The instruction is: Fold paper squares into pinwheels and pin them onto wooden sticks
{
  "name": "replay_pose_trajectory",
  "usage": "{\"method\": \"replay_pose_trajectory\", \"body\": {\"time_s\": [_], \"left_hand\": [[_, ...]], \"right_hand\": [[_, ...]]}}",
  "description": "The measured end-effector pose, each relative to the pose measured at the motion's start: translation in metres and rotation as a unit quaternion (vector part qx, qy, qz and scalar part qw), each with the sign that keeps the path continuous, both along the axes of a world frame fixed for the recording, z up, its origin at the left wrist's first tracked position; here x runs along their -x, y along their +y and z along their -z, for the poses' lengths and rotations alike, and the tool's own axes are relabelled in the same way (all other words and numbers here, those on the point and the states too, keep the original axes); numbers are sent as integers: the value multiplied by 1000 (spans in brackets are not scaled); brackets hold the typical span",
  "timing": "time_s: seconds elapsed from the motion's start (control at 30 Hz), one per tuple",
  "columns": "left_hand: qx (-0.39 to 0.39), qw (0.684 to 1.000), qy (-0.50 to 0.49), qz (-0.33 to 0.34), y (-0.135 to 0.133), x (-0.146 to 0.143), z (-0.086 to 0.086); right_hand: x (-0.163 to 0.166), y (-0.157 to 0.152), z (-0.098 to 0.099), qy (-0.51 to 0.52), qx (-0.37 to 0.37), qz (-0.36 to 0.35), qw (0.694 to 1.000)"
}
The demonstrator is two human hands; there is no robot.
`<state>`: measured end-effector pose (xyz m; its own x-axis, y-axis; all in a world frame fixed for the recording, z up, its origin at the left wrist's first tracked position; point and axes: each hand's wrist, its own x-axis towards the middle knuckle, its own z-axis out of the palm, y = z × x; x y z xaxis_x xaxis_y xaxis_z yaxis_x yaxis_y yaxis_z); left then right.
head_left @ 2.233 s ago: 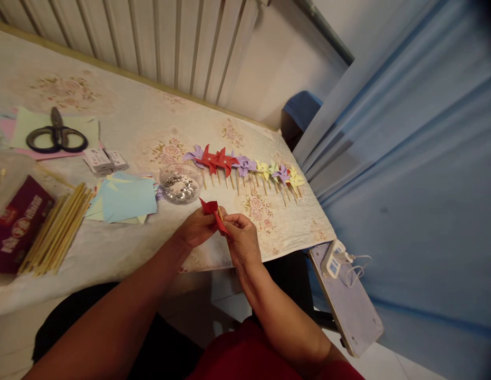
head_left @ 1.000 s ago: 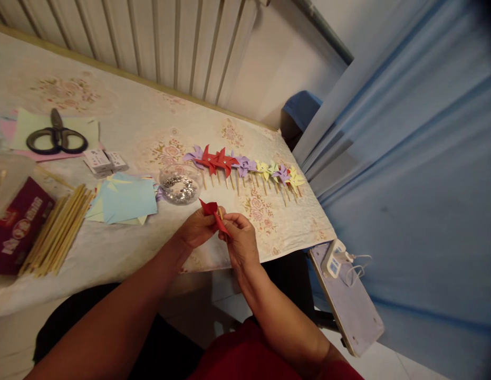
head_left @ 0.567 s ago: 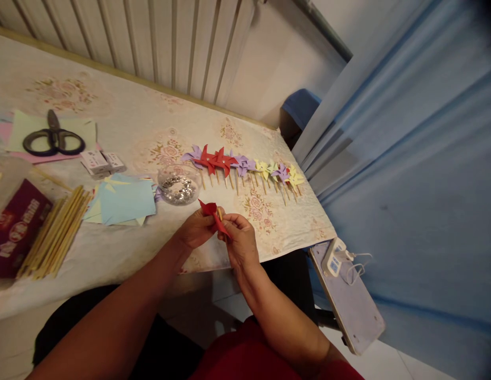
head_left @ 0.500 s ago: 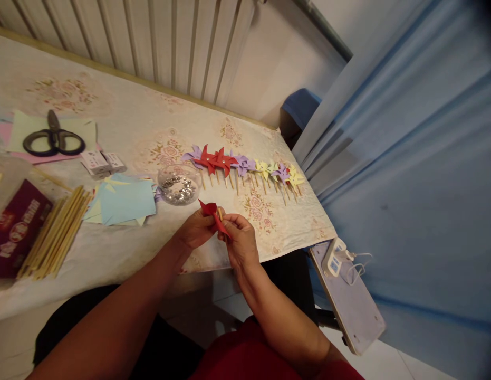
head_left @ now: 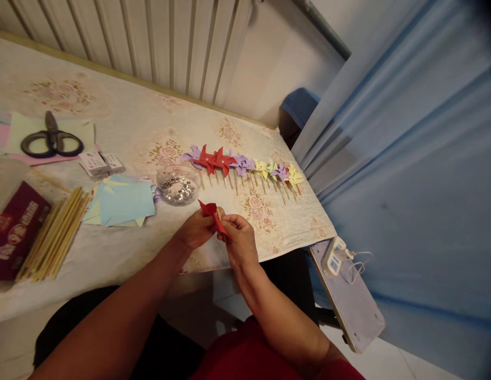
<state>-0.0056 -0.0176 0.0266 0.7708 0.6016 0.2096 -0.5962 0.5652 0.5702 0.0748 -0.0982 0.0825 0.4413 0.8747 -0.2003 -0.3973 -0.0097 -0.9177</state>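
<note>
Left hand [head_left: 195,230] and right hand [head_left: 244,243] pinching red paper [head_left: 208,208], by near edge of table [head_left: 128,105], stick [head_left: 219,213] alongside (mostly hidden)

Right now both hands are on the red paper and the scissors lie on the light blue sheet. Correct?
One slip: the scissors lie on the pale green sheet, not the light blue sheet; the head view shows it. The rest stands: left hand and right hand are both on the red paper.
</note>
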Motion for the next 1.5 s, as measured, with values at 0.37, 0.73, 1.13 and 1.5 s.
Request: {"method": "replay_pose_trajectory", "body": {"time_s": [0.37,0.73,1.13,1.5], "left_hand": [[6,1000,1,-1,0,0,-2],[9,1000,-1,-6,-1,0,-4],[16,1000,-2,-10,-2,0,-4],[6,1000,4,-4,-2,0,-4]], "right_hand": [[-2,0,3,5,-10,-3,1000],[-2,0,3,5,-9,-1,1000],[-3,-1,6,1,-12,-3,1000],[-3,-1,5,7,-7,-6,1000]]}}
